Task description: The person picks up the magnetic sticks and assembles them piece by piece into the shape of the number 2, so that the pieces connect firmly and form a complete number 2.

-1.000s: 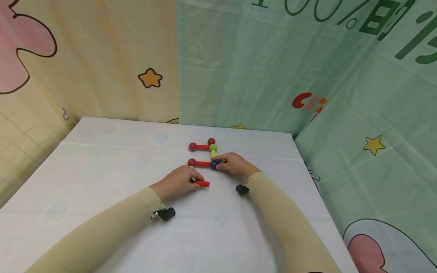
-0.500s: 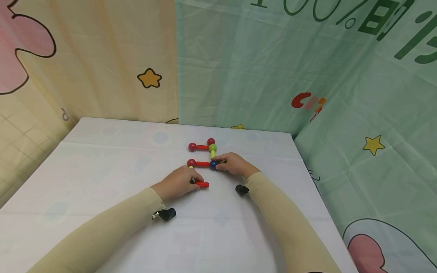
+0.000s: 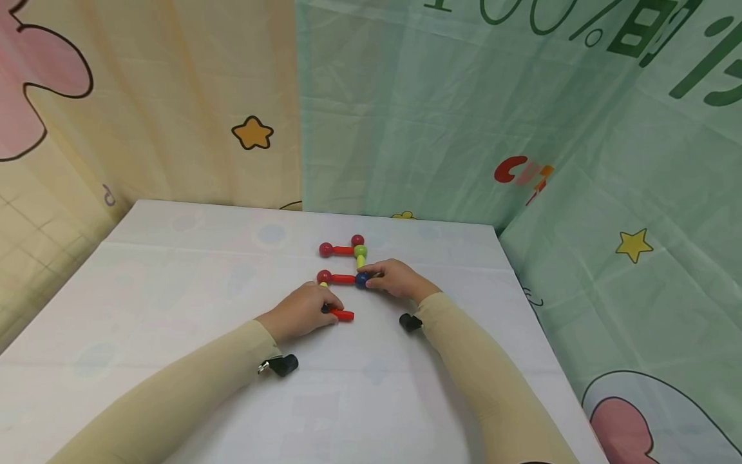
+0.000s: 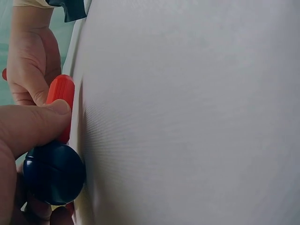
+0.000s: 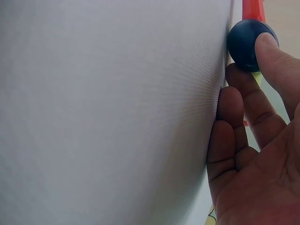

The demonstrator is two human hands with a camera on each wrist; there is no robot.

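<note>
A figure of coloured balls and rods lies on the white table. Red rods [image 3: 343, 279] and a yellow-green rod [image 3: 361, 261] link red balls [image 3: 324, 276], a green ball [image 3: 360, 251] and a blue ball [image 3: 362, 280]. My right hand [image 3: 400, 280] pinches the blue ball between thumb and index finger, its other fingers resting by the tabletop. Nearer to me, my left hand [image 3: 303, 311] grips a red rod [image 4: 61, 89] with its thumb on it, at a dark blue ball [image 4: 55, 173]. A pale yellow rod shows between this hand and the near red ball, mostly hidden.
The white-covered table [image 3: 232, 258] stretches around both hands. Printed curtains [image 3: 400, 129] hang behind it and along both sides. A black clip-like piece [image 3: 283, 365] sits at the left cuff, and another black piece [image 3: 410, 322] at the right cuff.
The free end of the red rod at my left hand has swung slightly toward me. My right hand stays on the blue ball, and the rest of the figure looks unmoved.
</note>
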